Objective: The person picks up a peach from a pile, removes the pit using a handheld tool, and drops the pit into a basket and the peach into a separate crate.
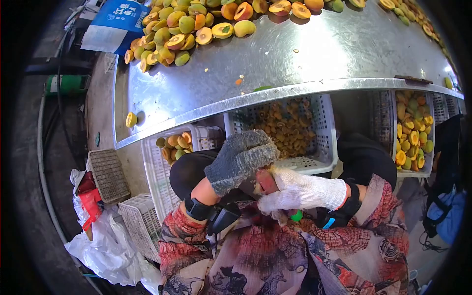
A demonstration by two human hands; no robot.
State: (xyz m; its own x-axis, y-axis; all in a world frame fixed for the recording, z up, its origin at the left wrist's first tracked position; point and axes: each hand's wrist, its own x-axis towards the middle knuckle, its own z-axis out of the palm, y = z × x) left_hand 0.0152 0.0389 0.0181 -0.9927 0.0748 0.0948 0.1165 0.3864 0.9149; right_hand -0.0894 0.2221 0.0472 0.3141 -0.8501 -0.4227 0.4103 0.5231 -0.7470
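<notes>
My left hand (pixel 241 160), in a dark grey glove, is closed with its fingers curled toward my right hand. My right hand (pixel 307 192), in a white knitted glove, is closed too. Between the two sits a small reddish-brown piece (pixel 267 182), touching the white glove; its kind is not clear. What either hand grips is hidden. A bright green tip (pixel 296 215) shows just below the white glove. Right beyond my hands, a white crate (pixel 325 132) holds many brown peach pits (pixel 287 125). Halved peaches (pixel 177 42) are heaped on the metal table (pixel 206 88).
One peach half (pixel 131 119) lies near the table's left corner. Crates of peach halves stand at left (pixel 152 162) and right (pixel 414 132). Further left are a stacked crate (pixel 107 176), white plastic bags (pixel 110 250) and a blue box (pixel 115 24). The table's front edge (pixel 275 94) overhangs the crates.
</notes>
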